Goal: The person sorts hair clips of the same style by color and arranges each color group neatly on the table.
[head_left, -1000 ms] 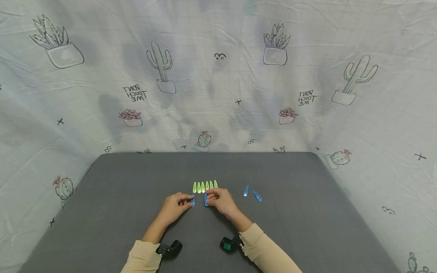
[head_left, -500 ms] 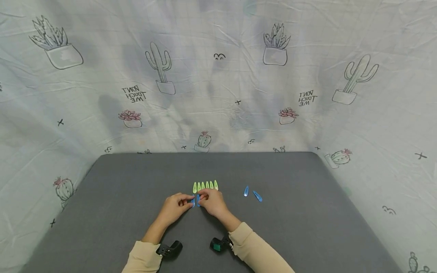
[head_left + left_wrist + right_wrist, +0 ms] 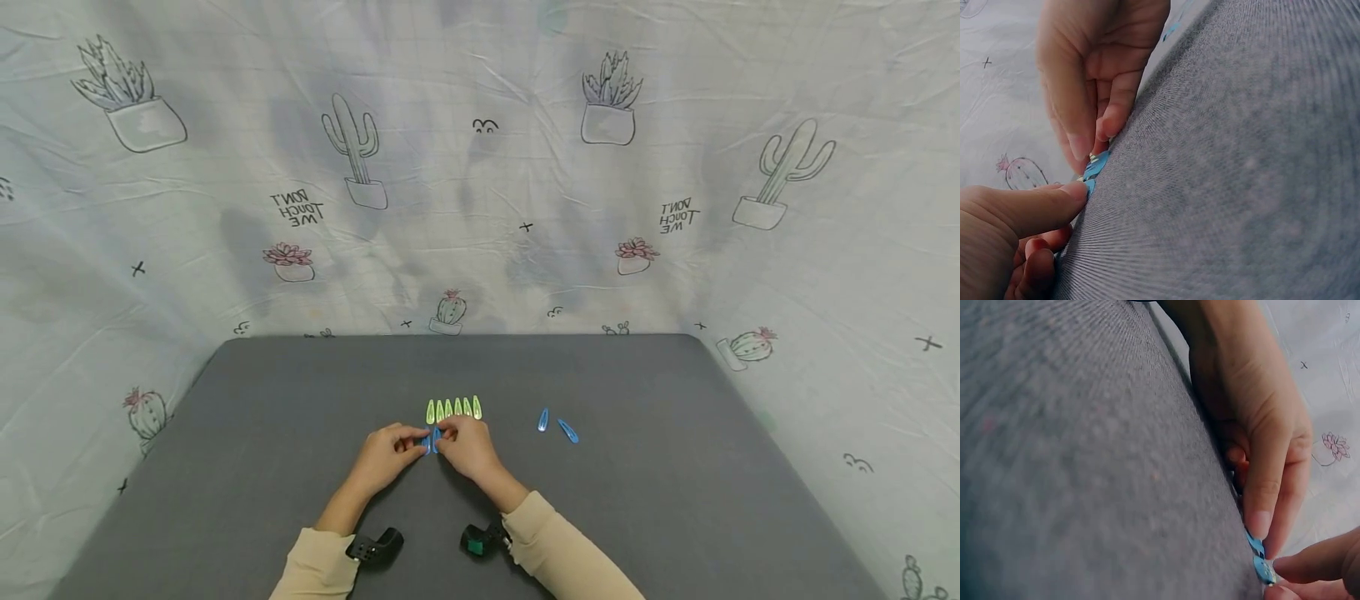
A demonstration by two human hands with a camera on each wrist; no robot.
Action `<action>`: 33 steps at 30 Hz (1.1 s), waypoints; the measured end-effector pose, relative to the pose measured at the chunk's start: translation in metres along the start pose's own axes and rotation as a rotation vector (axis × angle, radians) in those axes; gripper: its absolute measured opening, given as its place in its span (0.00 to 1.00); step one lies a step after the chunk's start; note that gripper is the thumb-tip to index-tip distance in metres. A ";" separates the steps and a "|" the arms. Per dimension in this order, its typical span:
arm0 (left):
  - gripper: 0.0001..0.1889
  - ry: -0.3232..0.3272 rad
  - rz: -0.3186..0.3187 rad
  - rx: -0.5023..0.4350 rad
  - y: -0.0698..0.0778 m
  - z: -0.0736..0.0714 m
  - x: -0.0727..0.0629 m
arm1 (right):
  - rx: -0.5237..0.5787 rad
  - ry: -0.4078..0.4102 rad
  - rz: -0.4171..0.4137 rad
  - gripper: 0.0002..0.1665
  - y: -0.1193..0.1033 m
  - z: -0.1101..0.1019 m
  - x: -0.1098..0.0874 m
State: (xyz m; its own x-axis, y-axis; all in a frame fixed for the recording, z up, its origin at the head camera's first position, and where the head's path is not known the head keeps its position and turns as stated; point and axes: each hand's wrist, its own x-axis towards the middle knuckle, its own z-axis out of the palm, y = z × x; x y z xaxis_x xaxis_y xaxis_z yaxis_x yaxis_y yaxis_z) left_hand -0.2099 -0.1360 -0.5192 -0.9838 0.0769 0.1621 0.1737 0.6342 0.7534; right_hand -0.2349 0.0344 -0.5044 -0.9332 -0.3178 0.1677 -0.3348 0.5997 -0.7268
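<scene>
Two blue snap hair clips stand side by side near the table's middle. My left hand (image 3: 386,458) pinches the left blue hair clip (image 3: 1090,187) between thumb and fingers. Close to its right, my right hand (image 3: 471,450) pinches the other blue hair clip (image 3: 1264,571). In both wrist views the two clips' ends are right at each other, and fingertips cover part of each. Just beyond the hands, several yellow-green hair clips (image 3: 448,408) lie in an even row, pointed ends away from me.
To the right lie two more loose blue hair clips: one nearly upright in line (image 3: 543,420), the other slanted (image 3: 567,431). The grey table (image 3: 637,517) ends at a cactus-print cloth (image 3: 480,183) behind and at both sides.
My right hand has moved left with its blue hair clip, bringing it beside the one at my left hand, and then stays there. My left hand has kept its place.
</scene>
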 end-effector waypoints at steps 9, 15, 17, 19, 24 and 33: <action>0.10 0.002 -0.010 0.014 0.001 0.001 0.001 | 0.149 -0.078 0.000 0.14 0.015 -0.026 -0.004; 0.10 0.003 0.002 0.011 0.002 0.001 0.000 | 0.271 -0.147 -0.003 0.18 0.039 -0.053 -0.012; 0.11 0.005 0.008 0.009 0.003 0.000 -0.001 | 0.311 -0.172 0.000 0.20 0.046 -0.062 -0.015; 0.11 0.007 0.010 0.008 0.003 0.000 -0.001 | 0.346 -0.192 -0.008 0.21 0.053 -0.071 -0.018; 0.11 0.007 0.008 0.007 0.003 -0.001 -0.001 | 0.390 -0.219 -0.050 0.25 0.067 -0.090 -0.025; 0.11 0.016 0.014 0.021 0.001 0.001 -0.001 | 0.354 -0.201 -0.121 0.28 0.093 -0.117 -0.034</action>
State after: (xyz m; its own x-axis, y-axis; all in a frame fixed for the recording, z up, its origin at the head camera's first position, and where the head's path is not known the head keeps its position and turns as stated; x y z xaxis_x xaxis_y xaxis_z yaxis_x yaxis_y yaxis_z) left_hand -0.2092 -0.1348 -0.5195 -0.9804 0.0735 0.1830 0.1863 0.6491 0.7375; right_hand -0.2491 0.1868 -0.4998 -0.8341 -0.5286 0.1579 -0.3420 0.2708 -0.8998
